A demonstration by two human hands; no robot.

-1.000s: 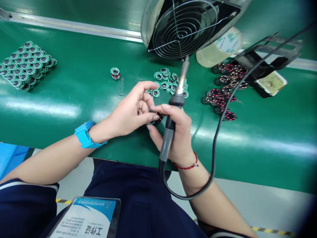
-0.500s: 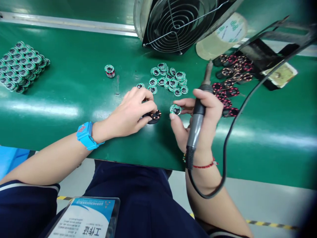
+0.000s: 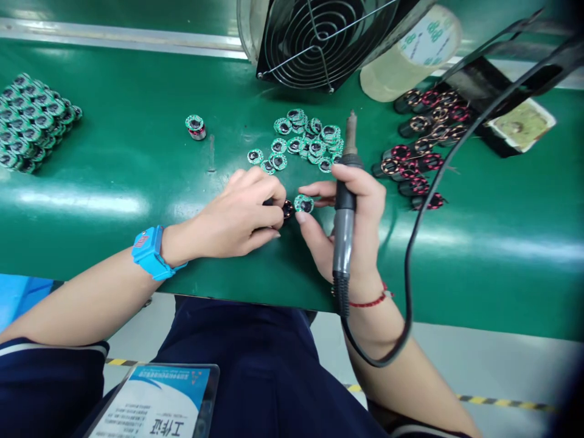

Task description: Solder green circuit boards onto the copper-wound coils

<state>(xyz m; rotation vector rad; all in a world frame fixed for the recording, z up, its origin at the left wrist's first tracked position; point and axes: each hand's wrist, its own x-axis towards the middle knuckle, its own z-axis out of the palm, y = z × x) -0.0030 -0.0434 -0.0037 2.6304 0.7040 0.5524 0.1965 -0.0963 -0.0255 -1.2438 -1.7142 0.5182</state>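
Observation:
My left hand (image 3: 249, 213) is closed around a small black coil part with copper windings (image 3: 288, 209), which its fingers mostly hide. In my right hand (image 3: 360, 225) a soldering iron (image 3: 345, 234) points up and away, its handle lying between thumb and palm. The fingertips of that same hand pinch a round green circuit board (image 3: 303, 204) with a dark centre. The board is right beside the coil part; whether they touch I cannot tell. Beyond my hands lie several loose green circuit boards (image 3: 314, 146) in a scattered heap.
Coil parts (image 3: 415, 152) stand grouped at the right, near a soldering iron stand with a sponge tray (image 3: 522, 128). A fan (image 3: 323, 42) and a tape roll (image 3: 387, 79) sit at the back. Stacked assemblies (image 3: 34, 125) fill the far left; one assembly (image 3: 196, 128) stands alone. The iron's cord (image 3: 413, 255) loops rightward.
My right hand has moved left with the iron and the circuit board, bringing the board up beside the coil part. My left fingers have shifted around the coil part, covering more of it.

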